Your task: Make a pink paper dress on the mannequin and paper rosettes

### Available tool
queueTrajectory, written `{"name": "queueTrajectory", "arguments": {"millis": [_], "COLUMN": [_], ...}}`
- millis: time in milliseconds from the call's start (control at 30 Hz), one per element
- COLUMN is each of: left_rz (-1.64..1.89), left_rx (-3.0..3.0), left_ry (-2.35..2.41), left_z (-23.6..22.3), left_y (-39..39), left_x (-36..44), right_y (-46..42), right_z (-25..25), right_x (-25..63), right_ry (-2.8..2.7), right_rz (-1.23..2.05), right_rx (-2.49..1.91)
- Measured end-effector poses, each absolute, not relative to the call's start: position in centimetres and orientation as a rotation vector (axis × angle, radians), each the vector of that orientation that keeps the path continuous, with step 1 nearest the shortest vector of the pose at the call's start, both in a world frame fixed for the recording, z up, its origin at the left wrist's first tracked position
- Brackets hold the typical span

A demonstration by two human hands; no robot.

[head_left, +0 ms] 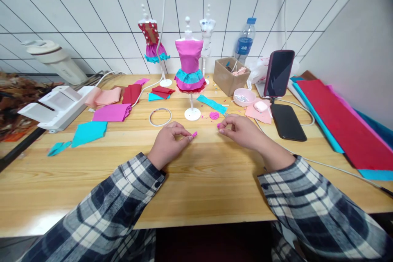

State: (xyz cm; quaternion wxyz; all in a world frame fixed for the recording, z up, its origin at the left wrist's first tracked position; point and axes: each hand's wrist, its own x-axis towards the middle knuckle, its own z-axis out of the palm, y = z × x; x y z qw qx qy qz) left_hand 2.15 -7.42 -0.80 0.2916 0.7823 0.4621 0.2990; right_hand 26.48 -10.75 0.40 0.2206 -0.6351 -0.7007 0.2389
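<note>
Between the thumb and forefinger of my left hand (pixel 170 143) is a small magenta crepe paper piece (pixel 194 134). My right hand (pixel 242 131) pinches another small magenta scrap (pixel 219 125); a thin metal tool (pixel 226 115), its kind unclear, shows just behind those fingers. Both hands are low over the table, in front of a mini dress form (pixel 188 55) in a magenta bodice and a ruffled skirt of turquoise, magenta and red. Close to my right fingertips lie a gathered magenta rosette (pixel 214 115) and a turquoise paper strip (pixel 211 104).
Two more dress forms (pixel 152 39) (pixel 207 37) stand behind. To the left are folded paper pieces (pixel 112 112) and a white device (pixel 58 106). A ring (pixel 160 117), cardboard box (pixel 231 77), pink dish (pixel 244 96), phones (pixel 288 122) and long paper sheets (pixel 340 120) surround the work area.
</note>
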Motion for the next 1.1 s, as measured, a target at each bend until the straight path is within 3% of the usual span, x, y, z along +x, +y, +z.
{"name": "queueTrajectory", "arguments": {"millis": [133,267,1100], "left_rz": [0.88,0.98,1.027], "left_rx": [2.014,1.967,2.36], "left_ry": [1.236,1.241,1.139], "left_z": [-1.1,-1.1,-0.5], "left_y": [-7.6,-8.0,-8.6], "left_x": [2.5,2.9,2.9], "right_y": [-12.1,-12.8,-12.7], "right_z": [0.3,-0.4,-1.2], "right_x": [22.0,19.6,18.7], "right_ry": [-1.324,-1.043,-0.873], "right_rz": [1.277,1.456,1.472], "right_rx": [-1.514,-1.416,-1.323]}}
